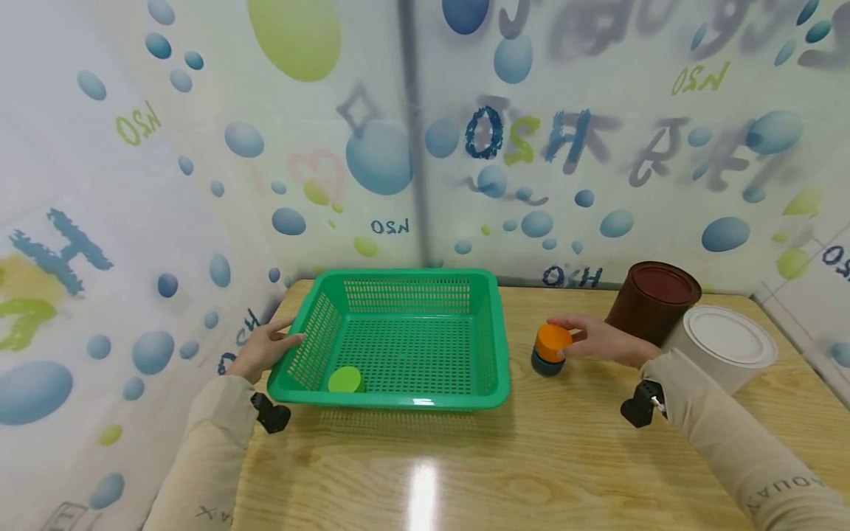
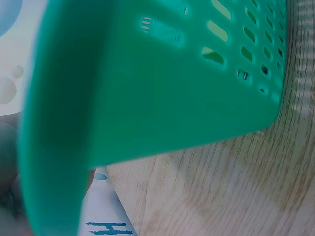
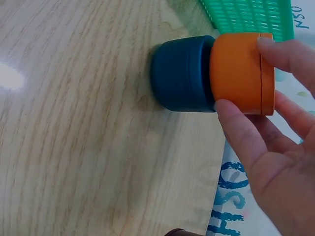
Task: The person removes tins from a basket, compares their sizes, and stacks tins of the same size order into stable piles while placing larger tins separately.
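Note:
A green slotted basket (image 1: 488, 324) stands on the wooden table, with a lime-green disc (image 1: 344, 379) lying in its near-left corner. My left hand (image 1: 265, 346) holds the basket's left rim; the left wrist view is filled by that green wall (image 2: 147, 98). To the right of the basket an orange cup (image 1: 553, 341) sits stacked on a dark blue cup (image 1: 546, 363). My right hand (image 1: 600, 339) grips the orange cup (image 3: 238, 71) with thumb and fingers around its sides, above the blue cup (image 3: 182, 73).
A dark brown cylindrical tub (image 1: 654, 301) and a white tub (image 1: 727, 343) stand at the back right, close behind my right hand. Printed curtain walls close in the table at left and back. Bare wooden tabletop (image 1: 425, 464) lies in front of the basket.

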The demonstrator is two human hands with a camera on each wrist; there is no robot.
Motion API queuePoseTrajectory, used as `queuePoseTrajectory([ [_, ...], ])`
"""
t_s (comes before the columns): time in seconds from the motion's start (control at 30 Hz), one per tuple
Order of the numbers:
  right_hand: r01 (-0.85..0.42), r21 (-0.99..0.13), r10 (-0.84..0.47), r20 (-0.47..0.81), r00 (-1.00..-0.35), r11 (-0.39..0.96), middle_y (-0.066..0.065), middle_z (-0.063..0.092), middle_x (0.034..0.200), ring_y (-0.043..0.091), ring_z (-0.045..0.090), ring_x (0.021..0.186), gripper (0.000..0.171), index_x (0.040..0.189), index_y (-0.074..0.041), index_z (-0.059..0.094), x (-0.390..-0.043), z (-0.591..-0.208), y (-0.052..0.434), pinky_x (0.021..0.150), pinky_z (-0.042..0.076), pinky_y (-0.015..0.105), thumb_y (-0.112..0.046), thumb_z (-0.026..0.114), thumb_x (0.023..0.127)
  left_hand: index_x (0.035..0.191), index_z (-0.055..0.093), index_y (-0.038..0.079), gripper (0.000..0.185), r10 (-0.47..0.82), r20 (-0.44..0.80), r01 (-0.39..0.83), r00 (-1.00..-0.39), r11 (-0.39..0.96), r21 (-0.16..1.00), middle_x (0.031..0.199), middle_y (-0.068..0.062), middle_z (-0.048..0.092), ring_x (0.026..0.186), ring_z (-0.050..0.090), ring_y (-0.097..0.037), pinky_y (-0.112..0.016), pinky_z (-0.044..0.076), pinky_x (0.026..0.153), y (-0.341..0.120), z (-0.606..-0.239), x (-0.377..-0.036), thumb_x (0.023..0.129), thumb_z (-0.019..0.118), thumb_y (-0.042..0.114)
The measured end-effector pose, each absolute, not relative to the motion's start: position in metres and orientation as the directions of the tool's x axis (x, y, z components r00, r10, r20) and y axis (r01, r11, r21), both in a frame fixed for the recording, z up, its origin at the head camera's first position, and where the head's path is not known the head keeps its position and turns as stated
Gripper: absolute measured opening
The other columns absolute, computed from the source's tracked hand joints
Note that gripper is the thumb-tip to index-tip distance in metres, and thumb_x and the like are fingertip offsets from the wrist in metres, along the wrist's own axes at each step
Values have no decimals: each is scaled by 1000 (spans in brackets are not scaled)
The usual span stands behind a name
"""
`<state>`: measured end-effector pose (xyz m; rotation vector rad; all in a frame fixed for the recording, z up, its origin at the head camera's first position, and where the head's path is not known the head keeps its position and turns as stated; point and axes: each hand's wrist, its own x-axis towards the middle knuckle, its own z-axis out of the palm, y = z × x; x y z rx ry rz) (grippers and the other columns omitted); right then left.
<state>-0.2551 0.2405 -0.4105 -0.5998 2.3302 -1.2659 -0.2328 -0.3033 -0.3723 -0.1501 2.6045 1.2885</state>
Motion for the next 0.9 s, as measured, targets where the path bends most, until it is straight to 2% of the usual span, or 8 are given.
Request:
queuePoseTrajectory([
  [0.13, -194, -847, -550, -133, -825, 496, 29, 36, 129, 41, 38, 113, 68, 133, 11, 29, -255, -413, 239, 90, 38, 49, -15, 65, 81, 141, 19, 1, 65, 4, -254, -198, -967, 614, 764, 126, -34, 36, 87, 59, -24, -36, 51, 74, -303, -373, -233, 91, 51, 29],
  [0.3, -224, -832, -546, -108, -831, 507, 28, 37, 129, 41, 35, 115, 67, 132, 11, 31, -255, -415, 237, 93, 34, 52, -15, 66, 81, 141, 19, 1, 65, 3, -260, -203, -966, 617, 761, 127, -34, 35, 88, 58, -26, -36, 51, 74, -303, -372, -233, 91, 51, 28],
  [0.57, -217, -830, -534, -112, -838, 514, 28, 34, 131, 43, 31, 117, 69, 133, 9, 29, -253, -416, 237, 93, 32, 55, -16, 66, 81, 140, 20, 1, 63, 6, -256, -198, -967, 615, 764, 125, -34, 36, 85, 59, -23, -36, 51, 73, -303, -372, -233, 92, 50, 27],
  [0.9, -160, -840, -513, -156, -844, 518, 29, 27, 135, 45, 32, 118, 73, 138, 1, 24, -248, -397, 241, 89, 39, 51, -23, 64, 82, 141, 18, 0, 65, 16, -252, -187, -968, 623, 759, 127, -35, 33, 91, 57, -29, -38, 50, 76, -304, -371, -232, 92, 50, 28],
])
